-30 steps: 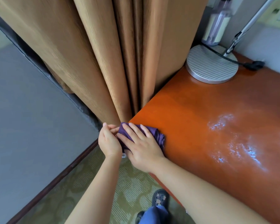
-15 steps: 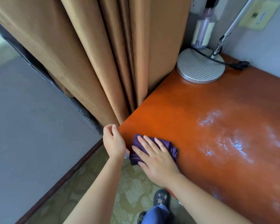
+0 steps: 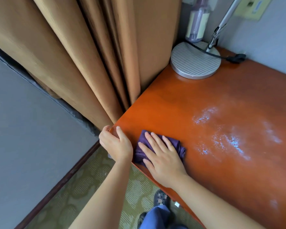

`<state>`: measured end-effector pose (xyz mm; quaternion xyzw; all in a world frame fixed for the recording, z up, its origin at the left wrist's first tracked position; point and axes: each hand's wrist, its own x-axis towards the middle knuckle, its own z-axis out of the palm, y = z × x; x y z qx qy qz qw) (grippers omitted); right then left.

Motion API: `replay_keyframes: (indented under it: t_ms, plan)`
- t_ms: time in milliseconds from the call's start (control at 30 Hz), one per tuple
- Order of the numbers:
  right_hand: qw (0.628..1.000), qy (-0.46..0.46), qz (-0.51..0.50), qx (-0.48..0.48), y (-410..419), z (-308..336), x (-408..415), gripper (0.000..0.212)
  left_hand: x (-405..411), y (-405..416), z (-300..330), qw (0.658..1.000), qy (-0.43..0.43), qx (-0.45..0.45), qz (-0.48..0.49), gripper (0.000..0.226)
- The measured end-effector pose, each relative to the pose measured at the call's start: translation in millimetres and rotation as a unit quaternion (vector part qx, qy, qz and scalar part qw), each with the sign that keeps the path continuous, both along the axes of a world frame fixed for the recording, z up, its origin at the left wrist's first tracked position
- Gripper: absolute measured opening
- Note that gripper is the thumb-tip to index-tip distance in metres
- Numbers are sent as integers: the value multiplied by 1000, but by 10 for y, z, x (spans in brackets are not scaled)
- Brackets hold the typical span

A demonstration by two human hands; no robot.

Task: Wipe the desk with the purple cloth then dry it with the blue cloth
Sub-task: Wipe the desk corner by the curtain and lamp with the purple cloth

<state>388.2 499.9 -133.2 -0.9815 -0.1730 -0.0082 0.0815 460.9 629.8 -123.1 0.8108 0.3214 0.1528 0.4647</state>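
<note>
Trouble spots: purple cloth [image 3: 157,147] sits near desk [image 3: 196,103] edge, flat under right hand [image 3: 162,158]; could slide off onto floor if push goes toward person. Right hand spread wide, pressing cloth down, not gripping. Left hand [image 3: 116,144], just beside cloth, curls over desk corner; holds nothing else. Wet patches [image 3: 224,139] further out from right hand, not wiped yet. Lamp base [image 3: 195,61], cord [image 3: 210,53], bottle [image 3: 197,20] far past fingertips; big swipe may bump them.

Count: one purple cloth, two hands, one lamp, one bottle. Blue cloth: none seen, maybe out of view.
</note>
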Motion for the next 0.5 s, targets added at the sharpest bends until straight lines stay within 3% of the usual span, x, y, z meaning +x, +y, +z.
replay_keyframes:
  t_ms: [133, 500]
  plan:
    - [999, -13, 34, 1, -164, -3, 119, 49, -8, -50, 22, 999, 2, 33, 5, 41]
    - [998, 9, -69, 2, -229, -11, 40, 52, -165, -175, -34, 999, 3, 44, -29, 54]
